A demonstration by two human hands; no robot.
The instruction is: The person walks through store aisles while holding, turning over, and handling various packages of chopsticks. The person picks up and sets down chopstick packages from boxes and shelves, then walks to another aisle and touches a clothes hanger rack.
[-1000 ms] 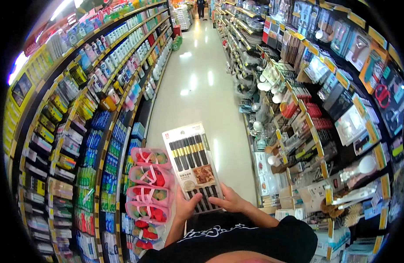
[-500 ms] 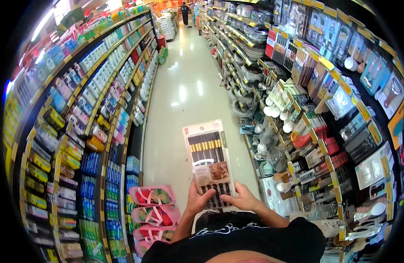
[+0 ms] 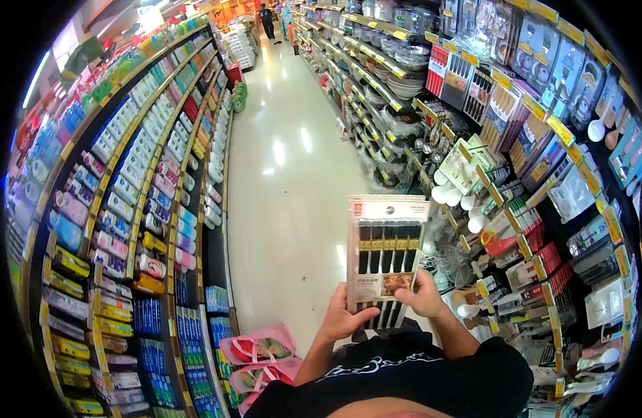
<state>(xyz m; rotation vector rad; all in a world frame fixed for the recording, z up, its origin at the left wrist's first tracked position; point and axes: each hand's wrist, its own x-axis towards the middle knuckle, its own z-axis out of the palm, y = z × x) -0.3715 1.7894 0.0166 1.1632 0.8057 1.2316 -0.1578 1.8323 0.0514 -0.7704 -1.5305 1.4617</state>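
Observation:
Two hands hold a stack of flat chopstick packages (image 3: 385, 254) upright in front of the black shirt. The front pack shows black sticks with gold bands, a white card top and a small food picture. My left hand (image 3: 343, 317) grips the lower left edge, thumb across the front. On the right edge, my right hand (image 3: 422, 296) has its thumb on the front near the food picture. The fingers behind the packs are hidden.
Bottles and boxes fill the left shelves (image 3: 126, 184). Kitchen utensils hang on the right racks (image 3: 537, 209), with bowls (image 3: 402, 85) farther back. Pink bags (image 3: 258, 348) sit low at the left shelf. A person (image 3: 267, 21) stands far down the aisle floor (image 3: 279, 209).
The packages and both hands have shifted right in view, and more than one pack edge now shows. My right thumb has moved up the front. The view has turned toward the right racks.

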